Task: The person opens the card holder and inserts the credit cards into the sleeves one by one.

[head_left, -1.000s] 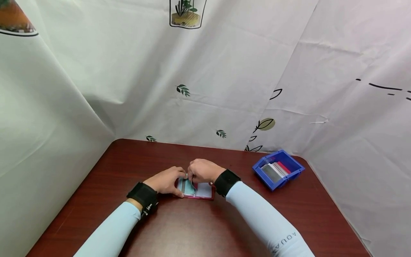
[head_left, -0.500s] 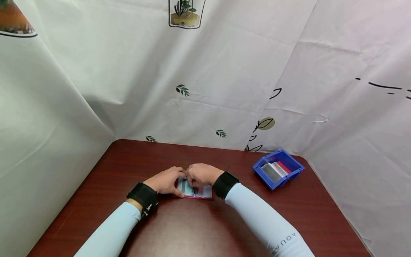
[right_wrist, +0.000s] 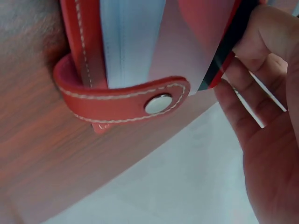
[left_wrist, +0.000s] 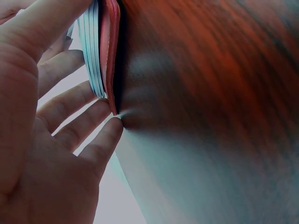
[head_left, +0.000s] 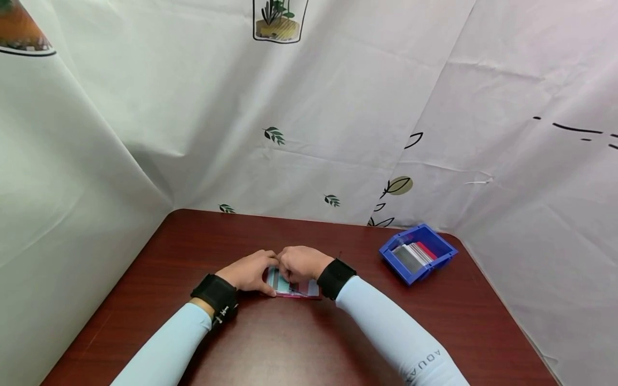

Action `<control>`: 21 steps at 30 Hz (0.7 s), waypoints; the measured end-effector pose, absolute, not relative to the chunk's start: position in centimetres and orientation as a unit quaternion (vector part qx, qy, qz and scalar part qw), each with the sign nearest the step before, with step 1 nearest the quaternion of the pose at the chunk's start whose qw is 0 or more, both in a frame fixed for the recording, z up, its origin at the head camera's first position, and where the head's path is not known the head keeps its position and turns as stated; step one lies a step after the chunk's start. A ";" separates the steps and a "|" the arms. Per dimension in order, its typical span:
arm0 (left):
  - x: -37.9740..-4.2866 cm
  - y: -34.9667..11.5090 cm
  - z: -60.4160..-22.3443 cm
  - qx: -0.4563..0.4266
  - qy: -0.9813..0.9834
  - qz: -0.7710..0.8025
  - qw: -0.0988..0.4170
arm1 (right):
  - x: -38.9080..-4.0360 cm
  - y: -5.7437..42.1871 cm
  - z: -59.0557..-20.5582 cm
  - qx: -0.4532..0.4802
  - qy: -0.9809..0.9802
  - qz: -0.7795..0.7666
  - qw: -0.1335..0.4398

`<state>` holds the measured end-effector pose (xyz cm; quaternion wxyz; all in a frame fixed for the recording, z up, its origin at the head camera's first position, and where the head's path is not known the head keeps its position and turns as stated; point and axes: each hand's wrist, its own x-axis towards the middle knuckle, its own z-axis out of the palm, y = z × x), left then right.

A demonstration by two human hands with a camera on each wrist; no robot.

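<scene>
A red leather card holder (head_left: 314, 290) lies spread on the table, with pale clear sleeves inside. In the right wrist view its stitched snap strap (right_wrist: 124, 100) curves up beside the sleeves. My left hand (head_left: 246, 272) holds the holder's left side, thumb at the near edge and fingers at the far one. The left wrist view shows the fingertips (left_wrist: 112, 128) against the red cover and the stacked sleeves. My right hand (head_left: 301, 264), above the middle of the holder, pinches a red card with a dark edge (right_wrist: 229, 46) that overlaps a clear sleeve. The right fingertips partly hide that card.
A blue plastic bin (head_left: 441, 247) stands at the table's back right, holding a stack of cards (head_left: 414, 258) with grey, white and red edges. White printed cloth (head_left: 309, 107) hangs behind and beside the brown table (head_left: 289, 343).
My right hand has come down a little and towards me over the holder. The teal sleeve that stood partly raised lies lower, and a pinkish piece covers more of the right side. The left hand stays put.
</scene>
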<state>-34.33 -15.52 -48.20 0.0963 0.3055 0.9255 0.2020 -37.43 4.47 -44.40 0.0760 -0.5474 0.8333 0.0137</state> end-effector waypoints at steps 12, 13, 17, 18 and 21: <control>-34.4 -15.5 -48.5 0.308 0.925 0.206 0.085 | -37.4 5.3 -45.7 -0.605 0.789 0.087 -0.064; -34.4 -15.5 -48.5 0.306 0.925 0.208 0.085 | -37.4 5.4 -45.8 -0.610 0.782 0.101 -0.080; -34.4 -15.5 -48.4 0.296 0.925 0.220 0.091 | -37.2 5.6 -45.9 -0.624 0.763 0.134 -0.104; -34.4 -15.5 -48.4 0.295 0.925 0.220 0.092 | -37.2 5.6 -45.9 -0.625 0.762 0.136 -0.102; -34.4 -15.7 -48.4 0.297 0.925 0.218 0.092 | -37.1 5.9 -45.8 -0.621 0.770 0.125 -0.077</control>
